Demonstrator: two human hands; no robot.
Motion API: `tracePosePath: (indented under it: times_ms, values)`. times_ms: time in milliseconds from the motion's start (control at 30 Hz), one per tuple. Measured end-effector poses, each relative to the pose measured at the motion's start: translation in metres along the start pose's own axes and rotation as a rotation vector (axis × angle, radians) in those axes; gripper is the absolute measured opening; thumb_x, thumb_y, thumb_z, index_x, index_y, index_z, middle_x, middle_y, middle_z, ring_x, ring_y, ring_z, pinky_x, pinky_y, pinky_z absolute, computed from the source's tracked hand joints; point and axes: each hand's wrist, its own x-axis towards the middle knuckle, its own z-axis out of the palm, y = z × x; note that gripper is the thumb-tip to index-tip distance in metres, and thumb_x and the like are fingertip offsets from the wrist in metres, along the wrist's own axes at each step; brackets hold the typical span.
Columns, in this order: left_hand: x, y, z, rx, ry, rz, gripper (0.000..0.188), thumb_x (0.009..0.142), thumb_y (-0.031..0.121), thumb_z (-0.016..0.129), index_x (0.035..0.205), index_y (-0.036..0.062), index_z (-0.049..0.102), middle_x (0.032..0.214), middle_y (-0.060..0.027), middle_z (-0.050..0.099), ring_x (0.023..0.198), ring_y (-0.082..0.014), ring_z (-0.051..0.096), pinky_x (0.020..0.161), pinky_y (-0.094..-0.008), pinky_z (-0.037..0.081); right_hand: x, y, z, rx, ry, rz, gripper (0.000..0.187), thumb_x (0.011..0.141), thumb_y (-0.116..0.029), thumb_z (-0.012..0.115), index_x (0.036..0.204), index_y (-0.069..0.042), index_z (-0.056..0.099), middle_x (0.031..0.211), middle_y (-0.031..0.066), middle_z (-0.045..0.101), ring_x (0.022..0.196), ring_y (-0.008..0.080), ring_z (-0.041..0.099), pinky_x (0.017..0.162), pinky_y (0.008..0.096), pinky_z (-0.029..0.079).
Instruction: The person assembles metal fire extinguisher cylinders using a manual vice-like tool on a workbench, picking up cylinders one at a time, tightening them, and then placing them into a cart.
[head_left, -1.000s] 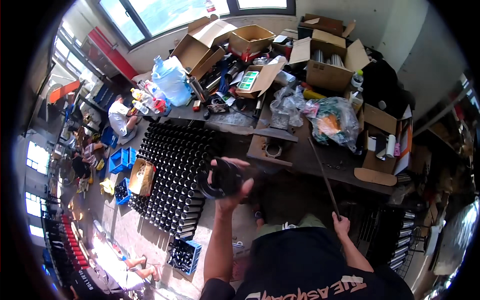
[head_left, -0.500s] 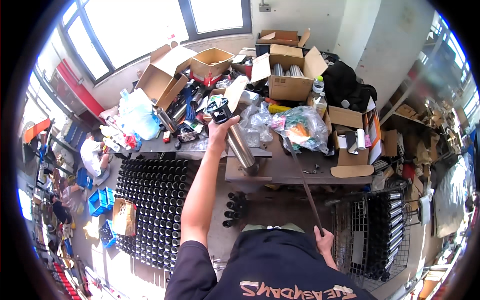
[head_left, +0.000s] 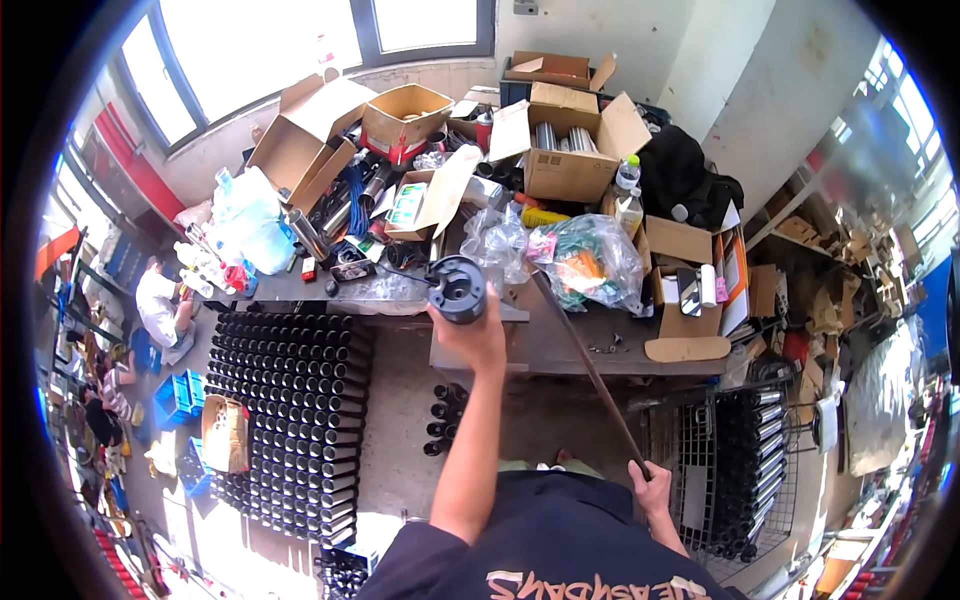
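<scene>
My left hand (head_left: 476,338) is wrapped round a metal cylinder (head_left: 458,290) with a black, hollow end piece. That end now faces up toward me, so its shiny barrel is mostly hidden behind the hand. It is held above the front edge of the workbench (head_left: 530,350). My right hand (head_left: 652,486), low and right of my body, grips the near end of a long dark metal rod (head_left: 592,368). The rod slants up and left, its far end over the bench beside a clear plastic bag (head_left: 590,265) with green and orange contents.
Cardboard boxes (head_left: 570,170) and loose parts crowd the back of the bench. Rows of black-topped cylinders (head_left: 285,410) stand on the floor at left. A wire cage (head_left: 735,470) of similar cylinders is at right. Another person (head_left: 165,310) sits far left.
My left hand has moved right and lower in view, tipping the cylinder so its black end points toward me. My right hand still grips the rod. The whole view has shifted slightly.
</scene>
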Motion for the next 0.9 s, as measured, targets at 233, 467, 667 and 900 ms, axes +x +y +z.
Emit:
tracePosePath:
  times_ms: [233, 467, 667, 900]
  values:
    - [0.075, -0.013, -0.027, -0.048, -1.04, -0.331, 0.047, 0.057, -0.003, 0.088, 0.099, 0.0048, 0.067, 0.091, 0.0014, 0.068, 0.083, -0.011, 0.061, 0.079, -0.0298, 0.053, 0.059, -0.004, -0.034, -0.063, -0.042, -0.136, 0.043, 0.084, -0.03, 0.075, 0.062, 0.002, 0.057, 0.05, 0.0164, 0.045, 0.043, 0.0244, 0.046, 0.047, 0.0381, 0.035]
    - [0.099, -0.022, -0.015, -0.2, -1.383, -0.522, 0.068, 0.049, -0.007, 0.086, 0.113, 0.0074, 0.065, 0.101, 0.0008, 0.069, 0.096, -0.015, 0.063, 0.09, -0.0332, 0.052, 0.245, -0.09, -0.128, -0.449, 0.098, -0.671, 0.034, 0.077, -0.033, 0.08, 0.065, -0.005, 0.065, 0.062, 0.0149, 0.062, 0.053, 0.0291, 0.062, 0.051, 0.0397, 0.045]
    - [0.12, -0.027, -0.063, -0.15, -1.122, -0.404, 0.062, 0.058, 0.001, 0.083, 0.116, 0.0081, 0.062, 0.1, 0.0015, 0.063, 0.091, -0.0135, 0.058, 0.085, -0.0303, 0.049, 0.089, -0.257, -0.04, -0.256, -0.636, -0.561, 0.079, 0.076, -0.038, 0.083, 0.134, -0.001, 0.045, 0.104, 0.0243, 0.059, 0.09, 0.0379, 0.065, 0.078, 0.0477, 0.055]
    - [0.007, -0.002, -0.053, 0.312, -0.139, -0.001, 0.057, 0.068, 0.012, 0.081, 0.114, 0.0, 0.05, 0.105, -0.0202, 0.054, 0.1, -0.0395, 0.053, 0.089, -0.0456, 0.045, 0.068, -0.305, -0.044, -0.638, -0.493, -1.785, 0.032, 0.078, -0.039, 0.077, 0.075, -0.013, 0.059, 0.067, -0.0014, 0.042, 0.058, 0.0157, 0.048, 0.049, 0.0305, 0.032]
